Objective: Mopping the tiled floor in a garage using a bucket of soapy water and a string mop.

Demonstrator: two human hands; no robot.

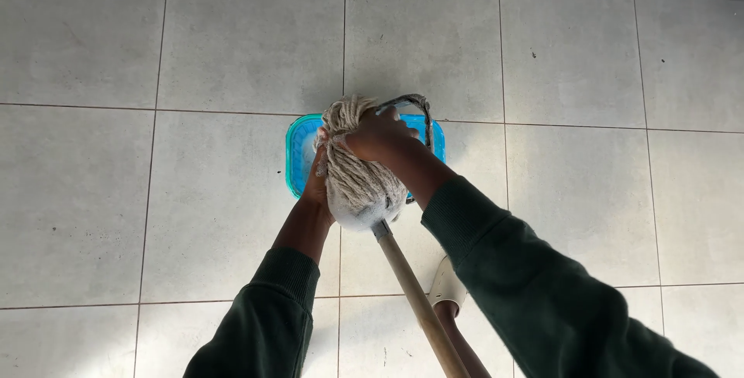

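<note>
Both hands wringing a string mop head over a blue bucket on the tiled floor.

On the left, the left hand [316,184] is wrapped around the lower side of the cotton mop head [358,180], mostly hidden behind the strands, so how tightly it closes I cannot tell for sure. The right hand [377,136] is clenched around the upper strands, which look twisted into 1 thick rope. The head hangs directly above the blue bucket [298,153], whose dark handle [411,101] arches up behind. The wooden mop handle [418,304] slants back toward the person, past a pale shoe [448,285]. By the tight twist, the squeezing looks well underway; the grey floor tiles [232,192] around show no wet streaks I can make out.
</note>
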